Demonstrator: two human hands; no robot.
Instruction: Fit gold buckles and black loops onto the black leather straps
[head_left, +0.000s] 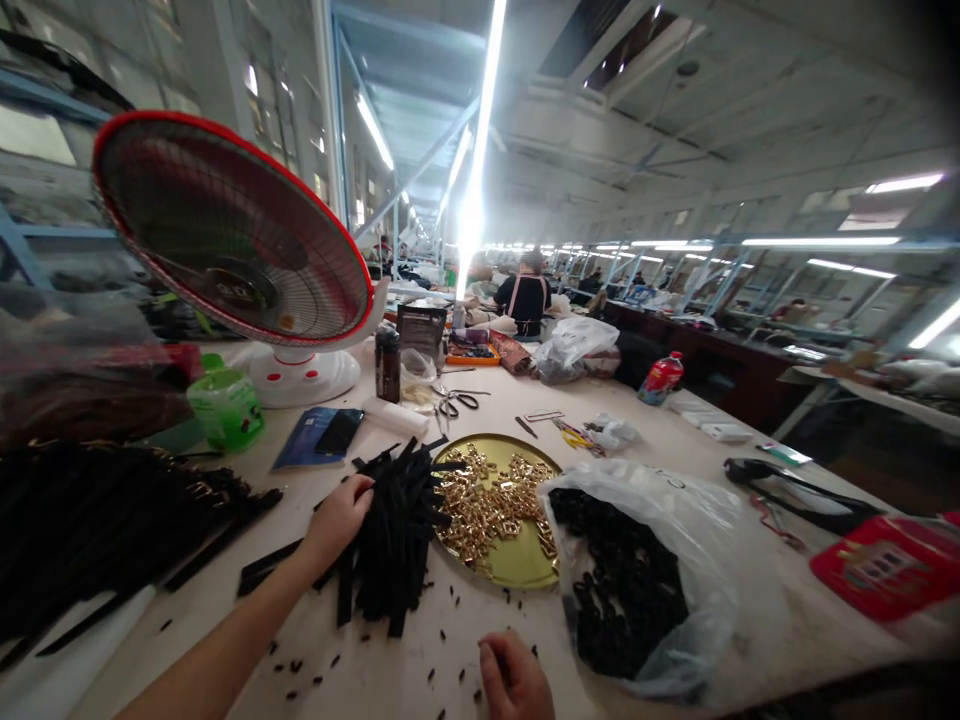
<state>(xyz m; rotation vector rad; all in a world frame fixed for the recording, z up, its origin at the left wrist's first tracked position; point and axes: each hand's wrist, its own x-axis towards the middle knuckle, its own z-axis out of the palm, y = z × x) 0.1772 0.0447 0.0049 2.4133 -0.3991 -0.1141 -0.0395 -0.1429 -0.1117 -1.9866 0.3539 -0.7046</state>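
Observation:
My left hand [341, 518] reaches to a pile of black straps [394, 535], its fingers closed on a black strap at the pile's left side. Near the front of the table my right hand [516, 680] is curled, thumb against the fingers; whatever is inside it is hidden. Beyond it lies a round gold tray [534, 568] covered with many small gold metal buckles [480, 500]. To the right, an open clear plastic bag [705, 560] holds a mass of small black pieces [622, 575]. Tiny black bits [296, 665] are scattered over the table before me.
At left are a heap of black straps with gold fittings [112, 530], a red-rimmed fan [247, 240] and a green jug [225, 405]. Scissors [457, 402] lie behind the tray. A red bottle [661, 378] and a red package [885, 565] are at right. A person [529, 295] sits farther back.

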